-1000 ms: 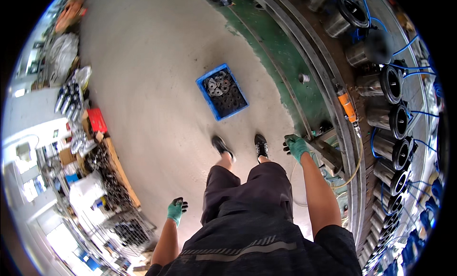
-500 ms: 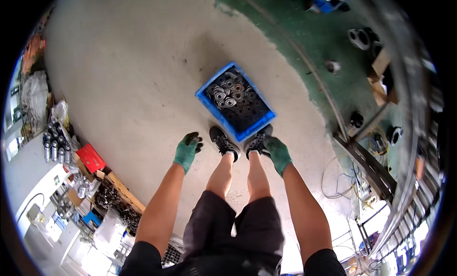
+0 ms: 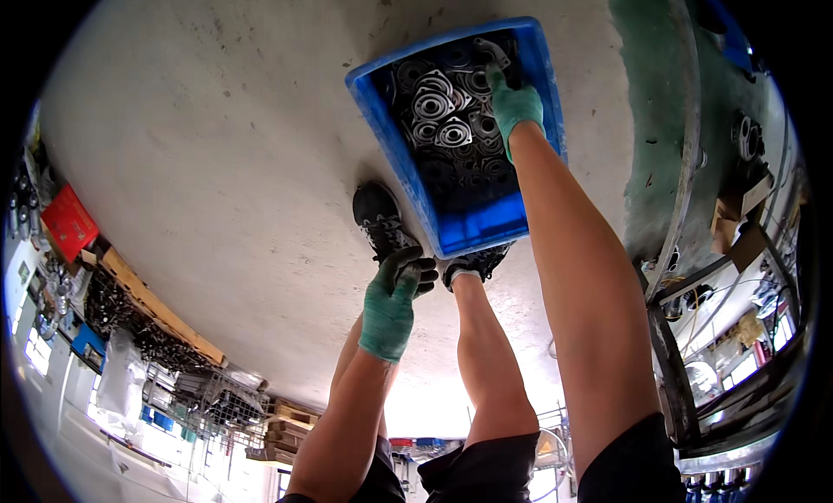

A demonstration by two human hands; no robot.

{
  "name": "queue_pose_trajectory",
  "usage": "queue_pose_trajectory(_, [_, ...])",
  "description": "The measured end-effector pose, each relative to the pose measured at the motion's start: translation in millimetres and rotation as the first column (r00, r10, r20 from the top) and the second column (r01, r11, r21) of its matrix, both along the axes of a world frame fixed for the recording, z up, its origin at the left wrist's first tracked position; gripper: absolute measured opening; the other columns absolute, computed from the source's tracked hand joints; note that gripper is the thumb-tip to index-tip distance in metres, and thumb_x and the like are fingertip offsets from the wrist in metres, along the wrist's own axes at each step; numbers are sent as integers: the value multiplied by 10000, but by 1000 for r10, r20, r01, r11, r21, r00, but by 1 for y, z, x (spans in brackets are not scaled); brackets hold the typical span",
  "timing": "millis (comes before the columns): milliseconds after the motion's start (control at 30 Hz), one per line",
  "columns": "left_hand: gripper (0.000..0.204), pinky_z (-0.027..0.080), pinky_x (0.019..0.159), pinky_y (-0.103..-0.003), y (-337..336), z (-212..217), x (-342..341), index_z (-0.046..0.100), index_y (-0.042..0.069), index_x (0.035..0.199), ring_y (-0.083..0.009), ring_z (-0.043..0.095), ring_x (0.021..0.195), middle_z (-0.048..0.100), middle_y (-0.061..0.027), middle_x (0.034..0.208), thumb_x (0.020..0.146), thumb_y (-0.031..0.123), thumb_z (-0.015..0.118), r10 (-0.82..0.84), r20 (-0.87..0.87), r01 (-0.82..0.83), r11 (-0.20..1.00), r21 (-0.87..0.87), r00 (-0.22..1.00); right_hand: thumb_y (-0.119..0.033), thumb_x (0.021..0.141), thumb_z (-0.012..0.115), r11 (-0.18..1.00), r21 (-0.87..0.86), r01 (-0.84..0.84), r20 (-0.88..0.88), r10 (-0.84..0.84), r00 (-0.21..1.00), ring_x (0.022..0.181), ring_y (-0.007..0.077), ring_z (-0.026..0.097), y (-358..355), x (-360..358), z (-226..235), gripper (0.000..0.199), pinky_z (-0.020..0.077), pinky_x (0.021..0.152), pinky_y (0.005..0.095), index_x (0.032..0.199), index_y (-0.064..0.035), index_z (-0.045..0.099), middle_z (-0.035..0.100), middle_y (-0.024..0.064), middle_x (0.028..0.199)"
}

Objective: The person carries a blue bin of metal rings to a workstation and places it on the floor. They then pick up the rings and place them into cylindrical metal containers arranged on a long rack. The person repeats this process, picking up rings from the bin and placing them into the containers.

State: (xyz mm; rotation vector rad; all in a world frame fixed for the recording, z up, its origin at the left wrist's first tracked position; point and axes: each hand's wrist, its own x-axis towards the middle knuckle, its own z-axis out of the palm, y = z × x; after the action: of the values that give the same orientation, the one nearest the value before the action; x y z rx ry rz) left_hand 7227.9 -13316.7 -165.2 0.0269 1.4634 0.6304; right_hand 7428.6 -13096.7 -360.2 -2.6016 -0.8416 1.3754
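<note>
A blue plastic crate [image 3: 364, 100] on the floor holds many dark and silvery metal flange plates [image 3: 432, 106] with round holes. My right hand [image 3: 518, 108], in a green glove with dark fingertips, reaches into its far right part. The fingers close at the edge of a grey metal flange [image 3: 493, 54] that sits tilted above the others; part of the grip is hidden. Short of the crate's near end, my left hand [image 3: 390, 308] hangs in a matching glove. Its fingers are loosely curled and apart, with nothing visible in them.
My shoes [image 3: 377, 215] stand close to the crate's near end. Along the left lie a red box [image 3: 69, 223], a wooden-edged bin of dark parts [image 3: 143, 308] and a wire basket [image 3: 217, 399]. At right are a metal frame [image 3: 672, 373] and an opened cardboard box [image 3: 737, 212].
My right hand has gone from beside my shoe into the crate and onto a flange. My left hand has moved inward, in front of my shin. The crate now appears larger and nearer.
</note>
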Motion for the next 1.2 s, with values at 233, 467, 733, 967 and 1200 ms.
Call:
queue_pose_trajectory(233, [410,555,939,-376,20,-3,34,593,48,1292,-229,678,1054,698,-128,1123,1023,358,598,37,145,-43,998,38,989,-765,754,692,890,-99,445,-70,-452,889,1396,365,451,19,-7,-17,1106,402,1102,465,1476,34,440,442,222,1530])
queue_pose_trajectory(467, [350,532,934,-351,42,9,35,555,5,1330,-214,671,1042,685,-128,1163,1052,218,550,176,276,-177,984,-22,945,-696,789,731,929,-102,355,-113,-365,924,1371,324,471,34,-19,8,1009,355,1144,490,1481,-13,461,487,200,1497])
queue_pose_trajectory(733, [386,539,928,-370,49,1,35,552,-4,1322,-239,683,1027,678,-149,1156,1052,272,552,236,271,-230,972,-53,933,-473,733,886,985,55,162,-90,-157,984,1375,311,468,37,-28,-6,1057,360,1142,443,1514,2,354,486,191,1491])
queue_pose_trajectory(967, [412,550,933,-396,54,2,35,575,0,1298,-257,690,1032,701,-151,1107,1027,309,596,237,275,-219,971,-96,932,-197,751,901,957,111,269,-259,-233,937,1338,235,490,44,-44,20,1046,354,1166,354,1510,24,216,512,129,1472])
queue_pose_trajectory(1200, [396,549,919,-372,60,0,30,571,-1,1305,-245,688,1025,694,-152,1132,1032,285,589,244,285,-223,969,-105,927,-126,761,884,975,147,167,-289,-119,950,1319,237,504,33,-33,15,920,404,1126,363,1450,2,288,573,101,1387])
